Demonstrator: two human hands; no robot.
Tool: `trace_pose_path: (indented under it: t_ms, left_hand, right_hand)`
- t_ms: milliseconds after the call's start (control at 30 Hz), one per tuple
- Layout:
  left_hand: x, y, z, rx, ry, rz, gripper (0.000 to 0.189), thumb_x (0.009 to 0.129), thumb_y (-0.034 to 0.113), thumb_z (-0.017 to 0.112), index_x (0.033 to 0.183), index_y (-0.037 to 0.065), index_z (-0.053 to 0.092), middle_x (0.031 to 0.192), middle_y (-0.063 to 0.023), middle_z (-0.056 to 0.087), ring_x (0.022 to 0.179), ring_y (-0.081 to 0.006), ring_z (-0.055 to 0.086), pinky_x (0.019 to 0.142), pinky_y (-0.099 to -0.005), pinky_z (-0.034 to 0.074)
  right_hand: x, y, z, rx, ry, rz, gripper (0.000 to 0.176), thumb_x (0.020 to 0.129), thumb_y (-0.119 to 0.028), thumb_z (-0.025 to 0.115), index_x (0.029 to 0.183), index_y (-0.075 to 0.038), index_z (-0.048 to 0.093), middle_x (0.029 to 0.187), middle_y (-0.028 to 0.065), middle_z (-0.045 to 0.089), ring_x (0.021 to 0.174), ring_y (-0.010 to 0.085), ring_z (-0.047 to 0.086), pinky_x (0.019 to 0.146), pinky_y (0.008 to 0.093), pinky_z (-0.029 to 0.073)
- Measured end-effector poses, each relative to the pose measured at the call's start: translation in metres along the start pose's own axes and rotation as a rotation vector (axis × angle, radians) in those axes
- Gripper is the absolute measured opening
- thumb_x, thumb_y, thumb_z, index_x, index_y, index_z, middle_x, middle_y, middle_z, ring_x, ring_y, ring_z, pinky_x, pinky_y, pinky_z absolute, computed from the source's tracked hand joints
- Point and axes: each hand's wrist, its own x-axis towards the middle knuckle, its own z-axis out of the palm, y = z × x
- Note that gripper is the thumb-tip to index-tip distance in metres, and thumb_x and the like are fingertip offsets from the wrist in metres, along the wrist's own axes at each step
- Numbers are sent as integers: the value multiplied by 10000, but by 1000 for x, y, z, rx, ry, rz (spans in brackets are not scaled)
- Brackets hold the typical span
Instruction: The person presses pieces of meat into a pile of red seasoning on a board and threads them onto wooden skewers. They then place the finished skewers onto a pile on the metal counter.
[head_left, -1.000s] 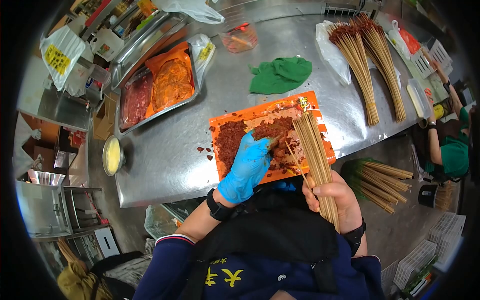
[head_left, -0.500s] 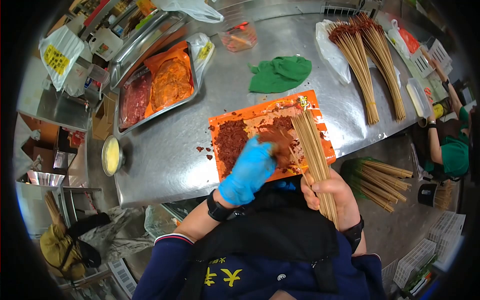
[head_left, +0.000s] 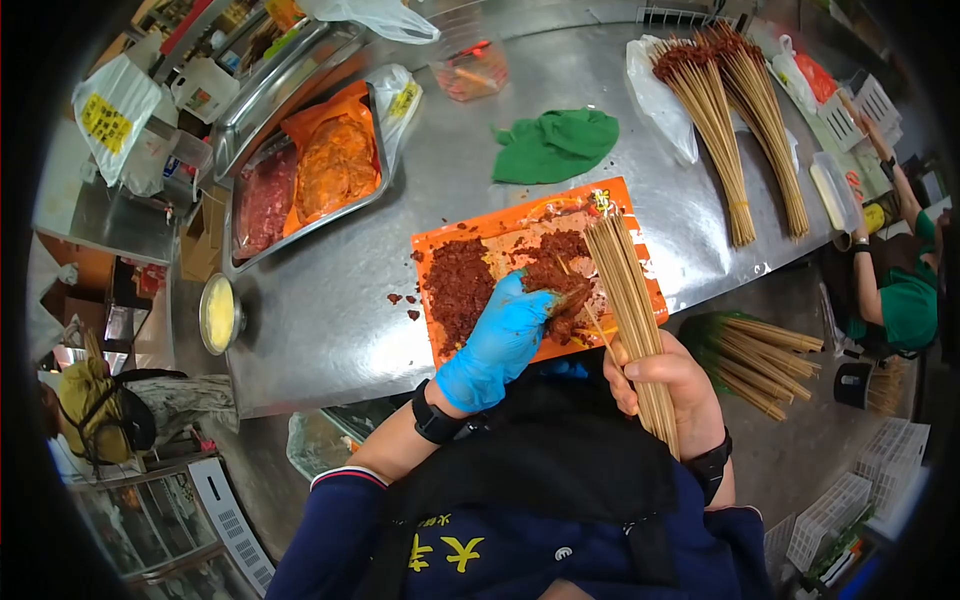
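Observation:
My left hand [head_left: 500, 340], in a blue glove, has its fingers closed on dark red meat [head_left: 562, 290] above the orange sheet [head_left: 425, 300]. My right hand [head_left: 668, 380], bare, grips a thick bundle of wooden skewers [head_left: 630, 290]. One thin skewer [head_left: 599, 325] slants out from its fingertips toward the meat. Minced dark red meat [head_left: 458, 290] is spread over the left part of the sheet, and crumbs lie beside it on the metal table [head_left: 320, 340].
A tray [head_left: 385, 190] of marinated meat stands at the left, with a bowl [head_left: 220, 313] nearer me. Beyond the sheet lies a green cloth [head_left: 556, 146]. Loaded skewers [head_left: 715, 140] rest back right. More skewers [head_left: 760, 360] stand below the table. A co-worker's arm [head_left: 870, 275] shows far right.
My gloved hand has shifted slightly and its blur has gone. At the far left, the person with the yellow-green bag has moved up in the view.

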Motion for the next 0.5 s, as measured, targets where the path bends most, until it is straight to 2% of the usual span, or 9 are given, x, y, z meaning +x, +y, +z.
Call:
trace_pose_path:
  t_ms: [67,133,200,267,333,400,433,467,500]
  left_hand:
    - [1,4,-5,178,-86,-192,317,846,79,496,1146,-21,480,996,-73,593,876,-120,577,736,-243,475]
    - [-2,-4,1,82,-68,-110,308,851,77,493,1141,-25,484,1007,-71,590,897,-121,567,761,-247,467]
    - [-5,-3,6,-13,-45,-30,299,856,76,490,1136,-28,489,1018,-70,588,918,-122,558,786,-252,459]
    - [-8,5,9,181,-84,-73,331,850,98,488,1155,-30,478,1005,-76,596,827,-103,567,703,-236,467]
    - [-4,-5,3,220,-66,-67,333,857,110,487,1160,-30,475,1017,-68,592,845,-106,564,718,-244,468]
    - [-1,-10,0,261,-47,-59,336,865,121,486,1165,-30,472,1028,-60,587,863,-109,562,733,-253,469]
    - [0,-11,0,251,-31,-148,334,870,123,482,1166,-30,471,1054,-59,576,900,-119,553,770,-264,461]
    - [1,-13,1,240,-15,-237,331,875,124,479,1167,-31,471,1080,-58,565,938,-128,545,807,-274,453]
    - [4,-22,4,199,-28,-97,323,884,151,479,1157,-20,484,1023,-41,589,842,-110,556,723,-249,465]
  right_hand:
    - [2,1,-2,-18,20,-10,194,651,-58,568,825,-4,500,682,125,519,460,159,504,423,261,408]
    - [3,2,-4,-33,38,-18,180,640,-57,557,803,1,505,674,139,531,435,167,490,402,273,405]
    - [4,0,-6,-80,22,-6,211,627,-84,565,814,0,514,684,132,532,472,173,508,439,266,417]
    - [1,1,-1,-93,66,-47,240,618,-103,571,828,3,522,696,128,534,496,176,517,463,259,421]
    - [-1,1,-1,-106,110,-89,270,609,-122,577,842,6,529,708,125,535,520,178,526,488,253,425]
    - [-4,-1,-10,-184,168,-284,335,617,-99,602,922,32,556,817,132,573,632,190,553,616,279,449]
    - [-6,-3,-17,-163,93,-252,424,610,-116,600,996,50,541,837,139,579,731,229,590,651,299,485]
    - [-8,-4,-15,-163,93,-251,424,610,-116,600,996,50,541,837,139,579,731,229,590,651,299,485]
    - [-11,-6,-13,-76,24,-159,446,609,-118,592,1016,54,530,846,144,578,792,254,596,673,317,500]
